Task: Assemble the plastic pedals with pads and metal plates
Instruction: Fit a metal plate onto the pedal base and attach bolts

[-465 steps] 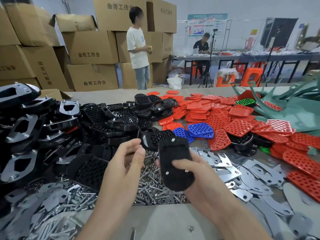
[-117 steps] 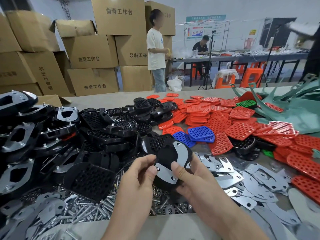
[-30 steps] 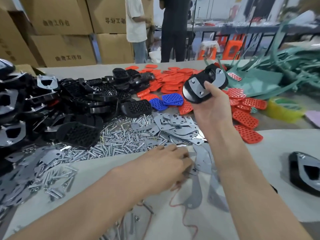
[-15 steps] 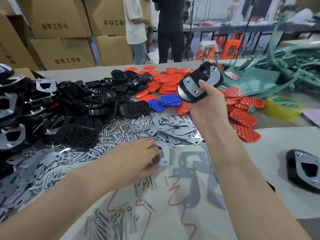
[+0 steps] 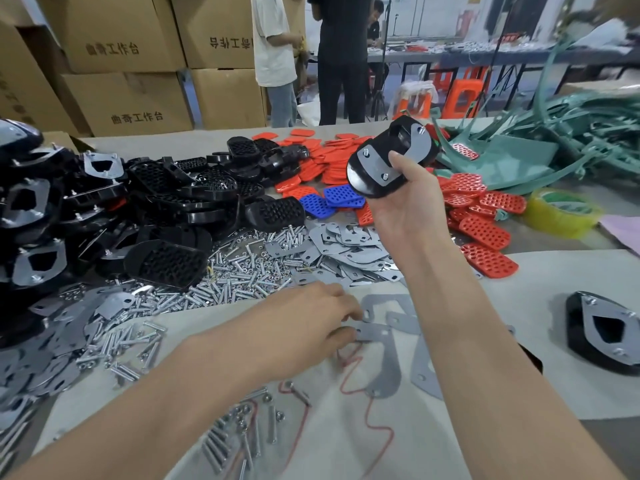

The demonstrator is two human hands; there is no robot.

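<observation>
So far the finished count looks small against the stock. My right hand [image 5: 405,199] grips a black pedal [image 5: 358,176] raised above the counter [image 5: 554,271], its metal plate [image 5: 414,147] seated with screws at the corners. My left hand [image 5: 311,327] is down on the counter, pinching the edge of a loose plate [image 5: 374,332]. One finished pedal [image 5: 602,330] lies at the right, and a stack of plated ones [image 5: 34,209] at the left. Heaps of bare pedals [image 5: 194,188], red pads [image 5: 485,230] and screws [image 5: 242,271] wait, so I judge most of the work lies ahead.
</observation>
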